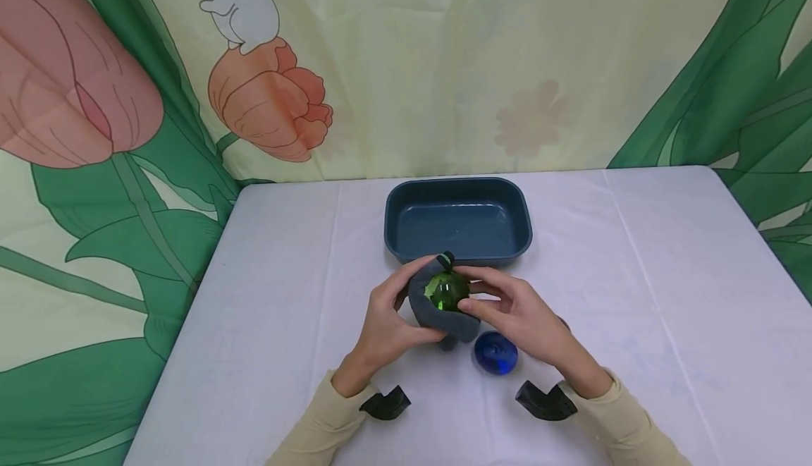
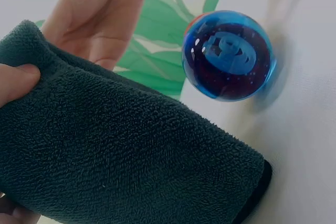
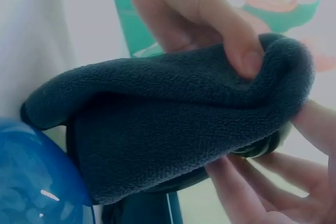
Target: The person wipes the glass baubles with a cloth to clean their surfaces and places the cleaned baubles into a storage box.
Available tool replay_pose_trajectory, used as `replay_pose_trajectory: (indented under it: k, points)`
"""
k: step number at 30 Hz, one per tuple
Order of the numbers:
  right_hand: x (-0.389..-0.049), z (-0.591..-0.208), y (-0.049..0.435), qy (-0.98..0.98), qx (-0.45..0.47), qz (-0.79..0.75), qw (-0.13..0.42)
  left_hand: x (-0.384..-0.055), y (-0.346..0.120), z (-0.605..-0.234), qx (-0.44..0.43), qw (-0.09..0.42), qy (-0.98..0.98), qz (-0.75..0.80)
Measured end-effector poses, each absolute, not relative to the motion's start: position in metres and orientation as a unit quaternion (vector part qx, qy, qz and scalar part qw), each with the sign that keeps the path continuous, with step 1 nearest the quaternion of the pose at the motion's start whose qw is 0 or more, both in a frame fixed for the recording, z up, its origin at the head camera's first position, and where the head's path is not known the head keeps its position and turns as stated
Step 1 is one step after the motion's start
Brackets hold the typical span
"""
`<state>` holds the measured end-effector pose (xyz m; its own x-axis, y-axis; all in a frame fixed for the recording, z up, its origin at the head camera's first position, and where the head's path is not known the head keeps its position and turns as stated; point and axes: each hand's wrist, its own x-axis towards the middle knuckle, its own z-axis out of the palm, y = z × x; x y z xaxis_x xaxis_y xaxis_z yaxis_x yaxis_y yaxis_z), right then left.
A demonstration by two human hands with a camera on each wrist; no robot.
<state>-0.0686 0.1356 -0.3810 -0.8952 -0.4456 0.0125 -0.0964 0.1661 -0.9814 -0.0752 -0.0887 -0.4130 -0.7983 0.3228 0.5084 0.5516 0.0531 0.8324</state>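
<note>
My left hand (image 1: 390,318) grips a folded dark grey cloth (image 1: 452,323), which wraps round the left and lower side of a green glass ball (image 1: 447,290). A dark loop-like bit stands at the ball's top. From the right, my right hand (image 1: 517,311) pinches the ball, thumb at its lower right and fingers near the upper right. The terry cloth (image 2: 121,145) fills much of the left wrist view. In the right wrist view the cloth (image 3: 147,135) hides most of the green ball. Close by on the table lies a blue glass ball (image 1: 495,353).
Behind my hands stands a dark blue rectangular tub (image 1: 457,226). A white cloth covers the table (image 1: 273,297). At the table's back edge hangs a flower-printed curtain (image 1: 444,85). Black mounts (image 1: 547,402) sit on both wrists.
</note>
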Motion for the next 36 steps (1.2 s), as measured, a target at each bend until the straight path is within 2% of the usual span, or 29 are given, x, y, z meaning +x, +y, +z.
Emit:
replay_pose_trajectory:
  k: [5, 16, 22, 27, 30, 33, 36]
  points:
    - [-0.069, -0.381, 0.133, 0.751, -0.235, -0.609, 0.103, -0.076, -0.090, -0.413, -0.297, 0.097, -0.721, -0.619]
    - [-0.067, -0.389, 0.128, 0.739, -0.234, -0.629, 0.057, -0.075, -0.088, -0.413, -0.286, 0.087, -0.716, -0.631]
    - [-0.065, -0.389, 0.125, 0.742, -0.208, -0.634, 0.053, -0.073, -0.086, -0.414, -0.274, 0.090, -0.723, -0.627]
    - [-0.064, -0.389, 0.122, 0.746, -0.178, -0.637, 0.070, -0.074, -0.086, -0.417, -0.277, 0.108, -0.719, -0.628]
    - [-0.066, -0.387, 0.123, 0.748, -0.194, -0.631, 0.071, -0.075, -0.086, -0.417, -0.276, 0.121, -0.714, -0.631]
    - [-0.068, -0.385, 0.127, 0.756, -0.239, -0.608, 0.041, -0.076, -0.087, -0.417, -0.266, 0.118, -0.714, -0.637]
    - [-0.070, -0.384, 0.132, 0.781, -0.287, -0.555, -0.019, -0.077, -0.088, -0.415, -0.253, 0.110, -0.713, -0.645]
